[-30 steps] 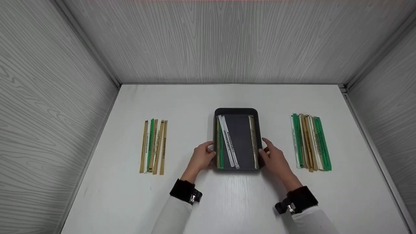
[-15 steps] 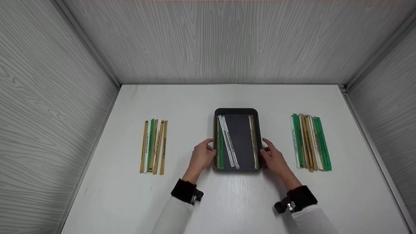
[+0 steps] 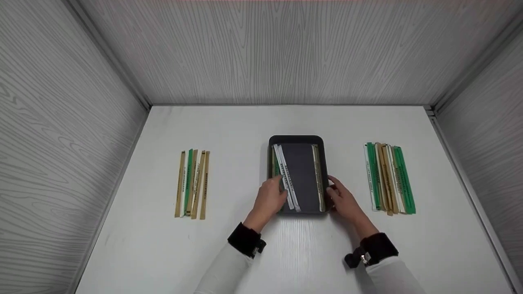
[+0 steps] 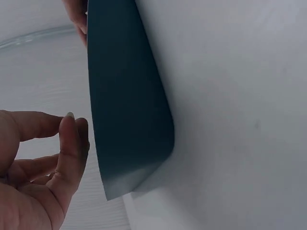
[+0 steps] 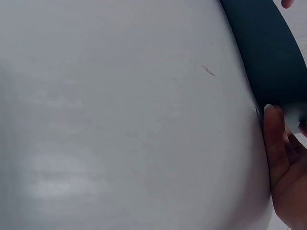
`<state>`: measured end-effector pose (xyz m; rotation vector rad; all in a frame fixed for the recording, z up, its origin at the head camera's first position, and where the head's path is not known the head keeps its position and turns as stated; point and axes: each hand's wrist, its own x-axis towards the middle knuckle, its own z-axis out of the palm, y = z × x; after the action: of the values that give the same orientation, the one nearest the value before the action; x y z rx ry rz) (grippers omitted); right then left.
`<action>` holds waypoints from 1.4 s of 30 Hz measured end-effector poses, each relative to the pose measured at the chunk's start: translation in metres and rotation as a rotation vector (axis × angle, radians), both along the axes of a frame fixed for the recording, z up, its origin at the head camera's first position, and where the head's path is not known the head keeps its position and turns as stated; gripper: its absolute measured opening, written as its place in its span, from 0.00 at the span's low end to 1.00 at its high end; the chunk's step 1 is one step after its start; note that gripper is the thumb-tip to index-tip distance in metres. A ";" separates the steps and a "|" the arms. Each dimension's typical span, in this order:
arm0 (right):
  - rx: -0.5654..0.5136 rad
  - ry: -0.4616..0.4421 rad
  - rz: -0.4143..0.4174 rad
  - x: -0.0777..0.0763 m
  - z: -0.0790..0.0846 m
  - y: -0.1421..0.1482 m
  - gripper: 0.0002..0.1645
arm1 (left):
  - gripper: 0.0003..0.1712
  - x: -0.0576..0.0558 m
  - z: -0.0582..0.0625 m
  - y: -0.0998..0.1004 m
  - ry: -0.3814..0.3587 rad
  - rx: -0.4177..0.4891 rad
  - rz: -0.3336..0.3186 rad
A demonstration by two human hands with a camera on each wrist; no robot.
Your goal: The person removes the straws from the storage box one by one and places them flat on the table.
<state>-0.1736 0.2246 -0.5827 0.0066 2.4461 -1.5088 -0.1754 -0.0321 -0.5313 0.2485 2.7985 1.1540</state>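
A dark rectangular tray (image 3: 301, 167) stands mid-table in the head view. Inside, two white paper-wrapped sticks (image 3: 288, 175) lie aslant, printed along their length. Green and brown sticks (image 3: 277, 167) line its left wall, partly covered by my left hand (image 3: 270, 198), and a few pale and brown ones (image 3: 318, 175) line the right wall. That left hand is over the tray's left rim, fingers bent; the left wrist view shows nothing between thumb and fingertips. My right hand (image 3: 346, 201) grips the tray's right side near its front corner, thumb against the wall in the right wrist view.
On the table's left side lies a loose row of brown, white and green wrapped sticks (image 3: 196, 183). To the right is a denser bunch of green, brown and white sticks (image 3: 388, 179). Wood-grain panels (image 3: 261, 53) enclose the table at the back and sides.
My left hand has let go of the tray's left side and moved right, over the rim toward the white sticks. My right hand and the tray have barely moved.
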 end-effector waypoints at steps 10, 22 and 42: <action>0.010 0.004 0.009 -0.001 -0.003 0.001 0.30 | 0.07 -0.005 -0.017 0.020 -0.026 -0.148 -0.136; -0.004 -0.003 0.014 0.000 -0.002 0.001 0.31 | 0.06 -0.001 -0.023 0.030 0.048 -0.349 -0.133; -0.009 -0.011 0.007 -0.002 -0.004 0.001 0.31 | 0.06 0.002 -0.026 0.029 0.139 -0.418 -0.108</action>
<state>-0.1751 0.2253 -0.5869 0.0056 2.4284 -1.5124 -0.1738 -0.0028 -0.5569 0.4460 3.0141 0.5274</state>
